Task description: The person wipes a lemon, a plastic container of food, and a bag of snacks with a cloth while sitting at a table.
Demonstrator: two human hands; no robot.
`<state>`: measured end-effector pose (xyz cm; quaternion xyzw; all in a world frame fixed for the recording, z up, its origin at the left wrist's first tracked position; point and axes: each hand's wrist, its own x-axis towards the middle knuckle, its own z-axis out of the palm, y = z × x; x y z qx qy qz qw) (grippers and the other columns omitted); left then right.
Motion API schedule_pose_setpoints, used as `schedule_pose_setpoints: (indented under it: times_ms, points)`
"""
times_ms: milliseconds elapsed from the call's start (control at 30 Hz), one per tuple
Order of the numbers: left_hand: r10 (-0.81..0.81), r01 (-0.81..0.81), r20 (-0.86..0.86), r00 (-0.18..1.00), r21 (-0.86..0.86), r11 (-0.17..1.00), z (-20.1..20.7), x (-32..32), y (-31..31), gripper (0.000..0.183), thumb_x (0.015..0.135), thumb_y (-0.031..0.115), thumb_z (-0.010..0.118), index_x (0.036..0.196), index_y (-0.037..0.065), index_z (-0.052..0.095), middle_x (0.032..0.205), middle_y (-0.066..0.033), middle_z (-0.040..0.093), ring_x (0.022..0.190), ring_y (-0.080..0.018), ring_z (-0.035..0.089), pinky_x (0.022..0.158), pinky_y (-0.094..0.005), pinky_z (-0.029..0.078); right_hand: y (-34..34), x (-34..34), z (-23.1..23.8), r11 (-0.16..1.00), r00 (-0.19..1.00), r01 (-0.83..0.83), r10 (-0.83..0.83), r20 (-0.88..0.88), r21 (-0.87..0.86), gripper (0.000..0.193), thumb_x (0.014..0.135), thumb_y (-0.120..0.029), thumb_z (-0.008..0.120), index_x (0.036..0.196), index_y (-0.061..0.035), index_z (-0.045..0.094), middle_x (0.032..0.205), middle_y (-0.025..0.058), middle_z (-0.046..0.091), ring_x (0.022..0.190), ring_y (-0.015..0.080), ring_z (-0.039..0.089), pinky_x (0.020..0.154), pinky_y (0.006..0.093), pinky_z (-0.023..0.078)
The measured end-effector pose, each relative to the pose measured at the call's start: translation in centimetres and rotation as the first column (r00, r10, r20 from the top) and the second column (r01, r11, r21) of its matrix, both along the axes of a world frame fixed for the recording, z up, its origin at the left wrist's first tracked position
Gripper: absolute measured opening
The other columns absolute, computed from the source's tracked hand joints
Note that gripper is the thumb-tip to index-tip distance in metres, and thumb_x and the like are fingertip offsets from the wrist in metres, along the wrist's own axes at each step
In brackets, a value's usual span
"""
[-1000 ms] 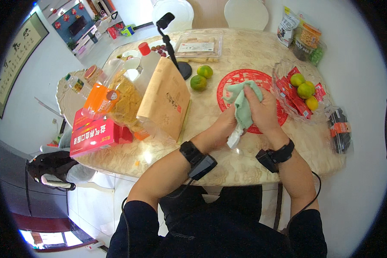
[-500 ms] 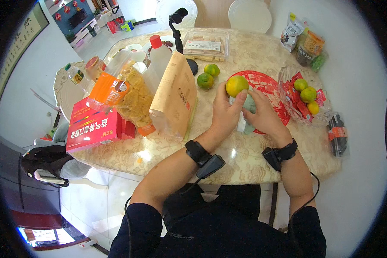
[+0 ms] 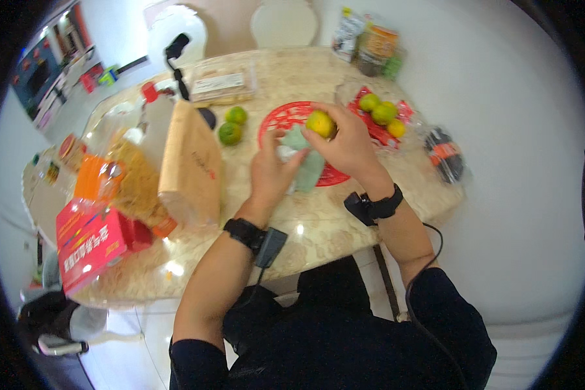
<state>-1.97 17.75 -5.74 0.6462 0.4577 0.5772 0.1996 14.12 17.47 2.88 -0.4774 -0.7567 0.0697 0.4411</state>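
Observation:
A yellow-green citrus fruit (image 3: pixel 320 125) sits in my right hand (image 3: pixel 350 144), gripped between thumb and fingers above the red openwork mat (image 3: pixel 337 177). To its left, my left hand (image 3: pixel 270 172) curls its fingers and thumb around part of a pale green and white cloth (image 3: pixel 312 170). The cloth spreads between both hands over the mat, and the right thumb comes close to it. Two greener citrus fruits, one in front (image 3: pixel 229 133) and one behind (image 3: pixel 236 116), rest on the table left of the mat.
Right of the mat, an opened clear bag (image 3: pixel 406 135) holds several citrus fruits and red packets. A black package (image 3: pixel 444 155) lies near the wall. A tan paper bag (image 3: pixel 192 166), snack bag (image 3: pixel 133 179) and red box (image 3: pixel 94 244) crowd the left. A clear tray (image 3: pixel 224 82) stands farther back.
The citrus fruit has passed from my left hand to my right. My left hand has drawn back to the cloth. The view has shifted, so the table things appear farther left.

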Motion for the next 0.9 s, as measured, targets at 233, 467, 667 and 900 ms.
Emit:
schedule_pose_setpoints:
  times_ms: [233,467,667,900]
  points:
    - [0.076,-0.048,0.155,0.985,-0.177,0.983,-1.0,-0.3,1.4,0.021,0.089,0.022,0.068,0.093,0.001,0.066,0.081,-0.0129,0.068,0.07,-0.0226,0.062,0.066,-0.0352,0.049,-0.4,8.2,5.6,0.931,0.885,0.33,-0.249,0.393,-0.156,0.048,0.077,-0.03,0.077,0.113,-0.0023,0.065,0.1,0.0176,0.07,0.094,0.0318,0.067,0.082,0.0381,0.052]
    - [0.087,-0.054,0.197,0.977,-0.168,0.984,-1.6,-0.2,2.1,0.02,0.088,0.022,0.067,0.093,0.003,0.066,0.081,-0.0145,0.068,0.07,-0.0244,0.063,0.067,-0.0366,0.049,1.0,12.9,6.0,0.875,0.704,0.484,-0.394,0.591,0.006,0.03,0.083,-0.016,0.066,0.109,-0.001,0.067,0.099,0.0199,0.07,0.094,0.0332,0.067,0.083,0.0394,0.053]
    - [0.118,-0.093,0.12,0.986,-0.195,0.976,-1.4,-0.3,1.6,0.02,0.087,0.024,0.066,0.093,0.005,0.066,0.086,-0.0207,0.069,0.084,-0.0377,0.068,0.074,-0.0445,0.052,-1.4,1.5,9.6,0.964,0.906,0.184,-0.092,0.412,-0.191,0.025,0.083,-0.019,0.065,0.101,-0.0014,0.07,0.092,0.0174,0.072,0.088,0.0331,0.069,0.078,0.0416,0.054]
    - [0.119,-0.11,0.012,0.993,-0.282,0.953,-1.8,-0.5,2.1,0.027,0.088,0.029,0.064,0.098,0.004,0.063,0.088,-0.0231,0.069,0.085,-0.0418,0.066,0.072,-0.0481,0.051,7.2,-9.9,2.0,0.94,0.697,-0.241,0.34,0.632,-0.24,0.031,0.078,-0.012,0.069,0.107,-0.0015,0.067,0.098,0.0199,0.069,0.094,0.0351,0.067,0.082,0.0429,0.053]
